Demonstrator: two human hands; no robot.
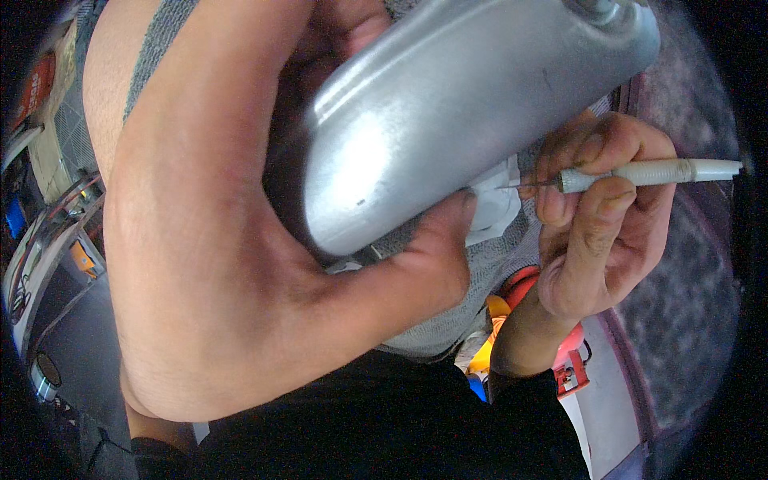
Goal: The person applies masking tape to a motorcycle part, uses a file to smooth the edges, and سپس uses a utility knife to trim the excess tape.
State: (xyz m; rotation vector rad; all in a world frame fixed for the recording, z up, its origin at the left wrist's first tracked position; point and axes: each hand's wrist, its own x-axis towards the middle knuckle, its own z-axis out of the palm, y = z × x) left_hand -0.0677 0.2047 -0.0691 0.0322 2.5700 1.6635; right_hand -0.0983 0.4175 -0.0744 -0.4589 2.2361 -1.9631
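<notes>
A smooth, curved silver-grey part (pixel 432 114) lies tilted across the upper middle. My left hand (pixel 300 270) wraps round its lower left end, with the thumb along its lower edge and other fingers partly hidden behind it. At the right, my right hand (pixel 600 234) pinches a white pen-like handle (pixel 648 172) between thumb and fingers. From its knurled collar a thin needle-like tip points left toward a crumpled white piece (pixel 495 204), below the silver part; whether they touch cannot be told. Grey woven cloth (pixel 480 288) lies beneath.
Red and orange items (pixel 570 366) are below my right wrist. A mottled dark panel with a purplish edge (pixel 678 288) fills the right side. At the far left are a round metal-rimmed object (pixel 45 378), an orange piece (pixel 83 259) and a red item with writing (pixel 36 90).
</notes>
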